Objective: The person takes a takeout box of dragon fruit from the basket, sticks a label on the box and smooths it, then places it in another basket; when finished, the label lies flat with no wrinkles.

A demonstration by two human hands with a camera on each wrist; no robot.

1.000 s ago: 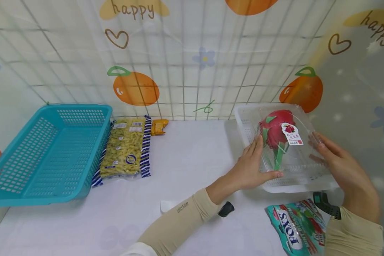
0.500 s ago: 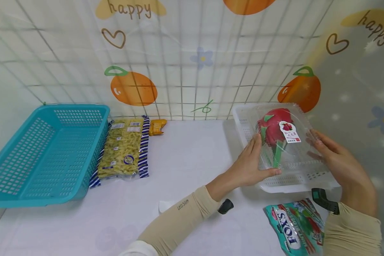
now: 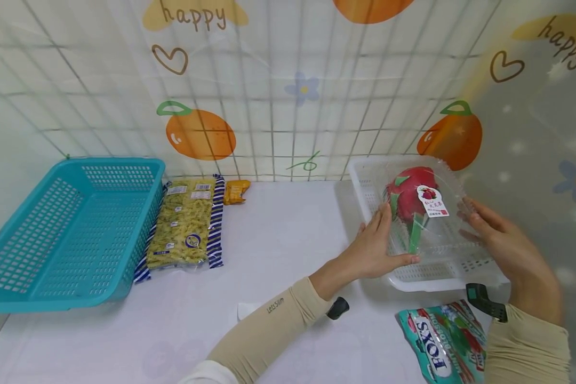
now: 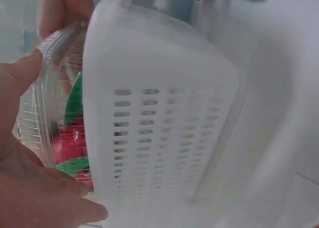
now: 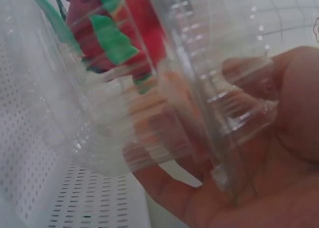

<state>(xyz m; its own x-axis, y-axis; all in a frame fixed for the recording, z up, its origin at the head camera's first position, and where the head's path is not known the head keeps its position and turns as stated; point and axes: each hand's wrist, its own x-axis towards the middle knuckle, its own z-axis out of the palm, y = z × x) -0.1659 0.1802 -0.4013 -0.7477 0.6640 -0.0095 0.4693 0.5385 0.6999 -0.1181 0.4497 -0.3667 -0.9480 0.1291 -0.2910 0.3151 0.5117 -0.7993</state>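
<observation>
A clear plastic fruit box (image 3: 453, 232) with a red dragon fruit (image 3: 405, 200) and a white label (image 3: 433, 201) overlaps the white basket (image 3: 434, 284) in the head view. My left hand (image 3: 369, 250) holds its left side, thumb spread along the front edge. At the opposite side my right hand (image 3: 520, 248) grips the rim, its fingertips showing through the plastic in the right wrist view. From the left wrist, the box (image 4: 42, 106) protrudes above the rim of the perforated basket (image 4: 164, 58); its lower part is hidden by the basket wall.
A teal FOX'S candy bag (image 3: 444, 341) lies in front of the white basket. On the left stand a turquoise basket (image 3: 120, 256), a yellow bag with striped ends (image 3: 182, 224) and a small orange packet (image 3: 237, 191). A grid wall (image 3: 278, 122) rises behind.
Over the last half second the fruit box has sunk very slightly, and the right hand has shifted a little left with it. Both hands keep their hold.
</observation>
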